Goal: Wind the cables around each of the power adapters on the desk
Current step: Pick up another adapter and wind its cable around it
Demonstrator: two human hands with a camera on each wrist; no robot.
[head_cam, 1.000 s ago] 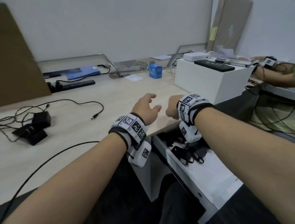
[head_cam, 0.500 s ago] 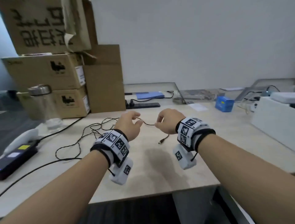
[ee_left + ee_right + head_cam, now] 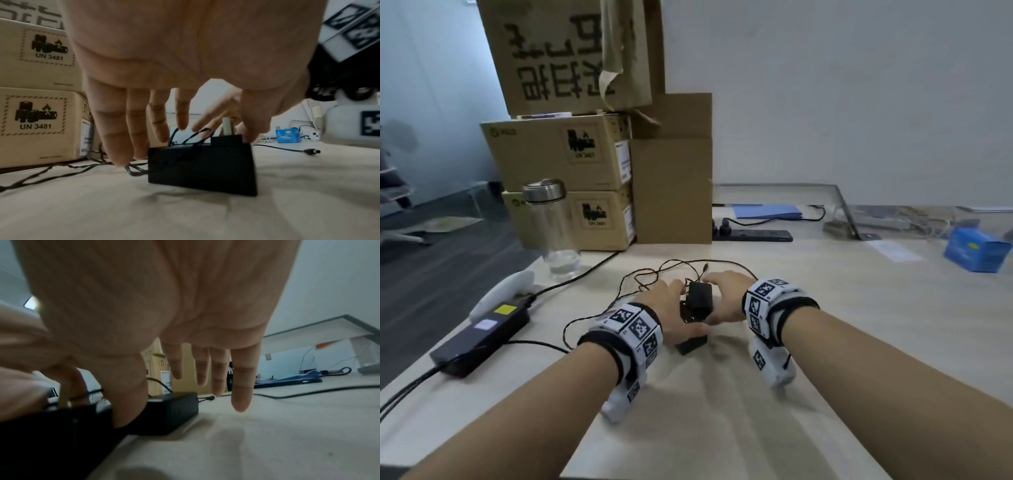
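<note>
Both of your hands are coming together on the small cluster of black power adapters (image 3: 697, 308) lying mid-desk, a little in from the near edge and toward the left-side stack of cardboard boxes (image 3: 571, 185).

Left hand (image 3: 671, 308): you are reaching over the cluster from its left side. In the left wrist view the fingers (image 3: 115, 129) are hanging nearly straight, their tips down among the thin black cable (image 3: 61, 170) beside the nearest adapter (image 3: 202, 167). They are curling round nothing that I can see.

Right hand (image 3: 722, 296): you are closing on the cluster from its right side. In the right wrist view the thumb (image 3: 127, 394) is pressing against the adapter's black side, while the other fingers (image 3: 240, 386) are hanging straight beyond it, touching nothing. No full grip yet, by my reading.

The cable is trailing loose, looping away toward the far edge, its barrel plug (image 3: 312, 151) lying on the desk to the right of the adapter; nothing is wound yet.

The relation that matters: the adapters are sitting between your two hands, long axis running roughly from near edge to far edge, so each hand is facing a long side. The right thumb is already making contact, so that hand looks better placed to lift a brick. The slack is lying on the left fingers' side.
</note>
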